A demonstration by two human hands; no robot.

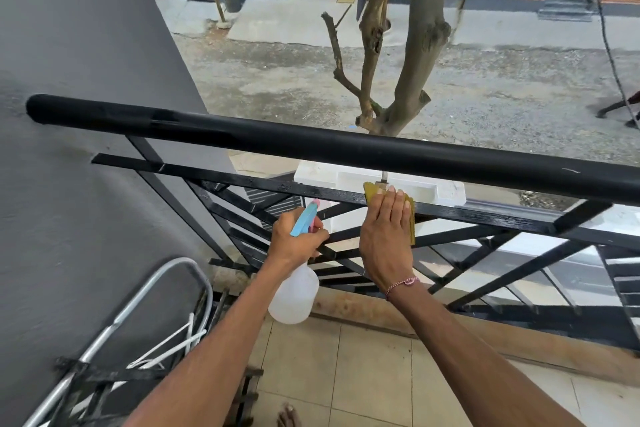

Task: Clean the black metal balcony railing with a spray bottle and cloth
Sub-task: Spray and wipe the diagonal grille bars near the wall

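Fingers (391, 204) of right hand (384, 239) laid flat, pressing yellow cloth (372, 191) onto flat black metal rail (485, 217) running leftward and rightward beneath; left hand (294, 243) gripped translucent plastic spray bottle (294, 295) just leftward.

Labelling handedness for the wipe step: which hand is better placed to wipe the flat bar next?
Right. The right hand already presses the yellow cloth flat against the flat bar under the top rail. The left hand is occupied gripping the spray bottle.
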